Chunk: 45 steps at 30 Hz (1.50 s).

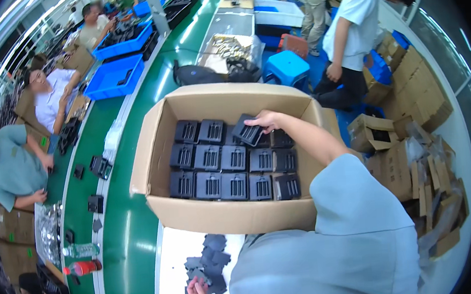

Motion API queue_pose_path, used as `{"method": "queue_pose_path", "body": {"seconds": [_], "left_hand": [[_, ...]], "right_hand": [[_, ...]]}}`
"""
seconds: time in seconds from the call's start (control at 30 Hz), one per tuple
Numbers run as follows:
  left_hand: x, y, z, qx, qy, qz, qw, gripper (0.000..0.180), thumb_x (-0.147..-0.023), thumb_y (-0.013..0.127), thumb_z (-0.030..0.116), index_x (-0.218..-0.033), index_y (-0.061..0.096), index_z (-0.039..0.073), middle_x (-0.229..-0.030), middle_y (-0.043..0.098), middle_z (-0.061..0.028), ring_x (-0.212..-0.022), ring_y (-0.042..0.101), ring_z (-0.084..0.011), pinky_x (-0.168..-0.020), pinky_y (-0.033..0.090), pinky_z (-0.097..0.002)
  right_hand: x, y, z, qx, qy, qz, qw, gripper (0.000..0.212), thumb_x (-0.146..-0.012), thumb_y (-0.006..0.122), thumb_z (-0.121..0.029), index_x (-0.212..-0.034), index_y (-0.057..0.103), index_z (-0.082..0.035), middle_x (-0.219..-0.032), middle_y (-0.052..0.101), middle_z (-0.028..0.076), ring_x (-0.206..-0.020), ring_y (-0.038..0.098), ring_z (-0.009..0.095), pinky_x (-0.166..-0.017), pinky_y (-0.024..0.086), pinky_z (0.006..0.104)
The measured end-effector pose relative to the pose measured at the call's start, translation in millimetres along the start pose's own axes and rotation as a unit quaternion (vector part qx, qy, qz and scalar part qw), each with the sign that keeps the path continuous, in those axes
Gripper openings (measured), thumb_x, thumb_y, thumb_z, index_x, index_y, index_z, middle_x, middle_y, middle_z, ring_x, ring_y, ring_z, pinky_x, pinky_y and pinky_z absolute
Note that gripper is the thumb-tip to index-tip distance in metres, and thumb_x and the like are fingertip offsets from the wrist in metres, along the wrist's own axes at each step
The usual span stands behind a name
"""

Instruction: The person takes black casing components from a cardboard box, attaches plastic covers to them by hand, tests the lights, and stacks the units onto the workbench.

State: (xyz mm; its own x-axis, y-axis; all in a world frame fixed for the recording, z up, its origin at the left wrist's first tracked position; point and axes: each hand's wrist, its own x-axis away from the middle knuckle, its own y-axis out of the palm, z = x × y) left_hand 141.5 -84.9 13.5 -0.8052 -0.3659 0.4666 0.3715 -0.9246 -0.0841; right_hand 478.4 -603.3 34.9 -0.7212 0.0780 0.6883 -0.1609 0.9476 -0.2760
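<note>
Unit (247, 131): tilted, at the far row of the box (230, 213). Nearest, on the table (172, 289) just before the box, the left hand (199, 291) is at dark sheets (217, 258); whether it grips 1, I cannot tell. Inside the box, 3 rows of units (207, 158) lie slots up, likely for snug packing. Farther in, the right hand (267, 120) grasps the unit's edge, perhaps to clear neighbours. Beyond the box stands 1 stool (286, 67).

Units (233, 159) lie in the carton (236, 217), loose pieces (219, 259) before it.
</note>
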Motion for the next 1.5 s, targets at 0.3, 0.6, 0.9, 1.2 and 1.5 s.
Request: {"method": "queue_pose_path", "body": {"seconds": [0.3,0.6,0.9,1.2,1.5], "left_hand": [[24,-42,-40,0.020,-0.056,0.120,0.991,0.025,-0.095,0.046,0.026,-0.109,0.048,0.006,-0.116,0.055,-0.0099,-0.103,0.056,-0.0218,-0.084,0.042,-0.0357],[32,-53,-52,0.057,-0.054,0.159,0.984,0.027,-0.094,0.048,0.027,-0.110,0.046,0.005,-0.115,0.056,-0.0114,-0.102,0.057,-0.0226,-0.084,0.043,-0.0373],[35,-53,-59,0.062,-0.062,0.149,0.985,0.029,-0.094,0.049,0.031,-0.109,0.048,0.007,-0.117,0.055,-0.0096,-0.105,0.056,-0.0224,-0.086,0.044,-0.0361],[41,-59,-55,0.093,-0.067,0.168,0.979,0.031,-0.093,0.050,0.028,-0.112,0.048,0.003,-0.118,0.057,-0.0131,-0.108,0.057,-0.0240,-0.087,0.045,-0.0370],[67,-99,-66,0.187,-0.040,0.346,0.919,0.025,-0.092,0.051,0.023,-0.109,0.051,0.003,-0.109,0.060,-0.0097,-0.098,0.060,-0.0197,-0.080,0.046,-0.0310]], "right_hand": [[-48,42,25,-0.126,-0.021,0.176,0.976,0.048,-0.068,0.078,-0.041,-0.093,0.063,-0.003,-0.076,0.061,0.004,-0.062,0.050,0.012,-0.053,0.040,0.0271],[-12,54,39,-0.149,0.000,0.166,0.975,0.053,-0.082,0.065,-0.039,-0.105,0.054,0.007,-0.090,0.063,0.016,-0.075,0.063,0.023,-0.061,0.054,0.0288],[-23,35,36,-0.122,-0.001,0.124,0.985,0.036,-0.085,0.062,-0.033,-0.082,0.057,0.003,-0.072,0.057,0.010,-0.061,0.058,0.019,-0.054,0.055,0.0303],[-17,67,12,-0.141,-0.082,0.032,0.986,0.051,-0.080,0.068,-0.039,-0.103,0.053,0.004,-0.097,0.049,0.012,-0.082,0.056,0.024,-0.081,0.055,0.0393],[-15,26,-22,0.108,-0.270,0.069,0.954,0.029,-0.089,0.058,-0.033,-0.090,0.059,-0.004,-0.060,0.047,-0.002,-0.048,0.043,0.004,-0.039,0.033,0.0204]]}}
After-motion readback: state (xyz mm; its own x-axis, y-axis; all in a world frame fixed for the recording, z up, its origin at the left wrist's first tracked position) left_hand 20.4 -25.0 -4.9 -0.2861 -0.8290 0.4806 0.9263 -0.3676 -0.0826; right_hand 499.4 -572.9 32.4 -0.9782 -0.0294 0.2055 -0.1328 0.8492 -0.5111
